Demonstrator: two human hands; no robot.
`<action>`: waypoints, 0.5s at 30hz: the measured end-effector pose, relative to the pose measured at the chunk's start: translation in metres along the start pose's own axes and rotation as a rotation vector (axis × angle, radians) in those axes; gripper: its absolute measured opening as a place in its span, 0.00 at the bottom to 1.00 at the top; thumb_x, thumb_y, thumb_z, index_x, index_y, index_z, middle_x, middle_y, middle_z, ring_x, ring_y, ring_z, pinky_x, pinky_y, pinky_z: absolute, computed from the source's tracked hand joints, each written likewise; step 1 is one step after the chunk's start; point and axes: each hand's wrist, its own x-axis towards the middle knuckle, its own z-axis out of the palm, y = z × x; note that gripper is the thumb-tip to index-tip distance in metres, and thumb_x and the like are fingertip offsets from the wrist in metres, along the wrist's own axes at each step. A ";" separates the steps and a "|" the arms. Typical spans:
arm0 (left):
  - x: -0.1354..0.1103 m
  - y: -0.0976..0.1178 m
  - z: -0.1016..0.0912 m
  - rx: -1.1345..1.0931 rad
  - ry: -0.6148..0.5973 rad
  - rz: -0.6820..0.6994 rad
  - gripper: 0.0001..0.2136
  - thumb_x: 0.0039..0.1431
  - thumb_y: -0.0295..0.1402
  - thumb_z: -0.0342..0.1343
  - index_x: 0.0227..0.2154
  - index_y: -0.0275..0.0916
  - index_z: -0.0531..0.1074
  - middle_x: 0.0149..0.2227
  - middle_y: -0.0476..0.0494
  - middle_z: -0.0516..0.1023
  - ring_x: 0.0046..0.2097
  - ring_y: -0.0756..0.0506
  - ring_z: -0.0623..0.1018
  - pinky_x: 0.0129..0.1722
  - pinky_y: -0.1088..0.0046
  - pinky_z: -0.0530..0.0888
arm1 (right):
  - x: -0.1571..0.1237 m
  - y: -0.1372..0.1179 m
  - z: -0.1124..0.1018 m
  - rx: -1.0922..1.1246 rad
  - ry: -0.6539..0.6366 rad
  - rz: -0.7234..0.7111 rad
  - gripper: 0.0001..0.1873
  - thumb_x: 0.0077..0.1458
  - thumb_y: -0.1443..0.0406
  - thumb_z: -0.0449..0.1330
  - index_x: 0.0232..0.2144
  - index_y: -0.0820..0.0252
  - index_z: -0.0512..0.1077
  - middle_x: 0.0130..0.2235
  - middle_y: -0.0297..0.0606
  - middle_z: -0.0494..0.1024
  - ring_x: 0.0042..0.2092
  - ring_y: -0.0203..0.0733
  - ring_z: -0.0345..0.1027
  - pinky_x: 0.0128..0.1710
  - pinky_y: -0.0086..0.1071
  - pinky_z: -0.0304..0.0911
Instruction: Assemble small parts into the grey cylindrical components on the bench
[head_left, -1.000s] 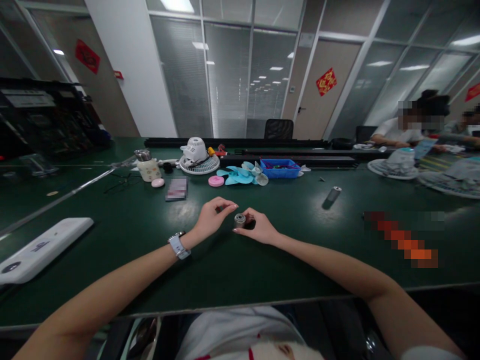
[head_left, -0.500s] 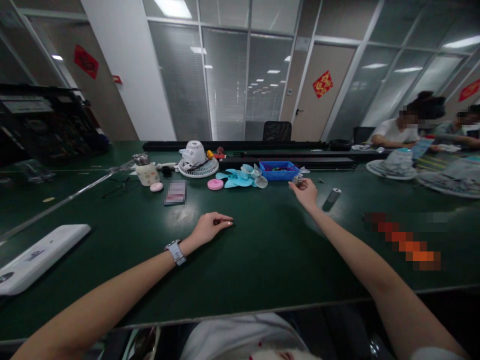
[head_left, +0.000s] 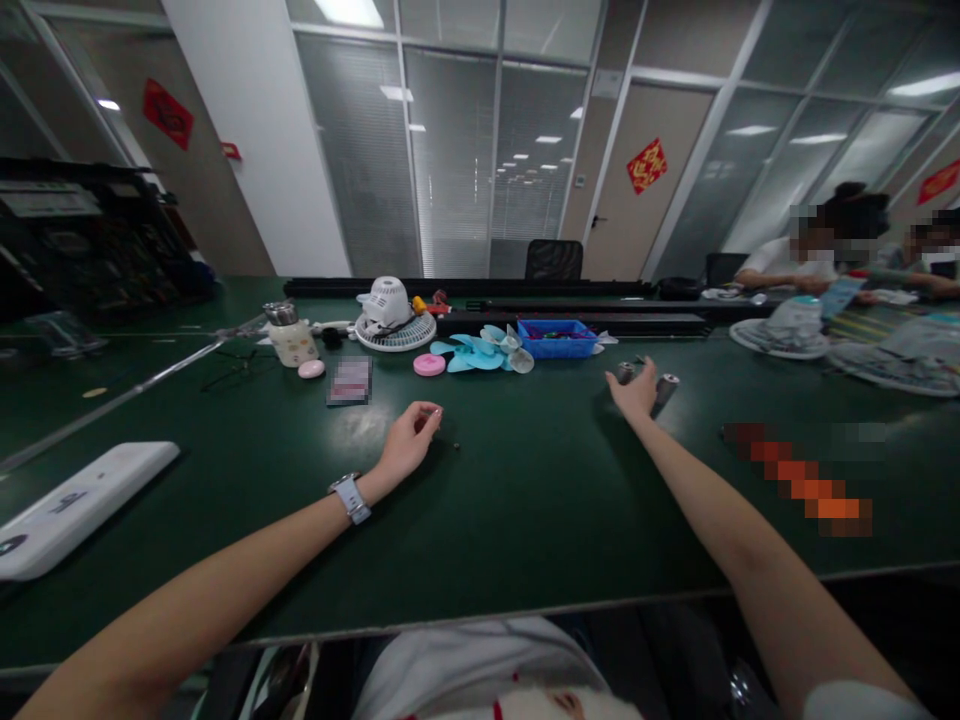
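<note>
My left hand [head_left: 411,437], a watch at its wrist, rests on the green table with its fingers curled in and the fingertips near the thumb. No object shows in it. Just right of it lies a tiny dark piece [head_left: 456,446], too small to name. My right hand [head_left: 634,390] reaches out farther to the right, its thumb and fingers spread. Between them stands a short grey metal cylinder [head_left: 625,371], partly hidden; whether skin touches it, I cannot tell. A second grey cylinder [head_left: 667,388] stands right beside this hand, partly covered by it.
A blue bin [head_left: 557,341] of small parts, light-blue fan blades [head_left: 480,354] and a pink disc [head_left: 430,365] lie beyond my hands. Farther left are a white fan part [head_left: 390,310] and a bottle [head_left: 291,338]. A white case [head_left: 90,505] lies left; people sit far right.
My right hand has moved right with the cylinder, which now stands beside the other one, and its fingers have spread. My left hand has drawn back, uncovering the tiny dark piece.
</note>
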 end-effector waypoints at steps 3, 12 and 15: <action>0.001 -0.001 0.001 -0.006 0.044 -0.021 0.16 0.60 0.45 0.53 0.43 0.39 0.71 0.32 0.46 0.77 0.34 0.45 0.78 0.32 0.70 0.71 | -0.030 -0.050 -0.009 0.149 0.085 -0.152 0.35 0.53 0.56 0.62 0.59 0.68 0.62 0.57 0.56 0.69 0.57 0.55 0.63 0.57 0.49 0.57; 0.001 -0.003 0.002 0.010 0.026 -0.012 0.14 0.61 0.43 0.52 0.42 0.39 0.70 0.32 0.45 0.76 0.35 0.44 0.77 0.33 0.69 0.72 | -0.175 -0.187 -0.033 0.382 -0.977 -0.746 0.26 0.57 0.46 0.61 0.54 0.45 0.73 0.60 0.43 0.69 0.61 0.53 0.60 0.58 0.53 0.56; 0.002 -0.004 0.003 0.003 0.031 0.000 0.13 0.61 0.43 0.52 0.41 0.39 0.70 0.32 0.46 0.76 0.35 0.44 0.78 0.32 0.70 0.72 | -0.185 -0.192 -0.031 0.365 -0.985 -0.736 0.18 0.58 0.50 0.61 0.48 0.44 0.78 0.60 0.41 0.70 0.62 0.52 0.60 0.59 0.53 0.54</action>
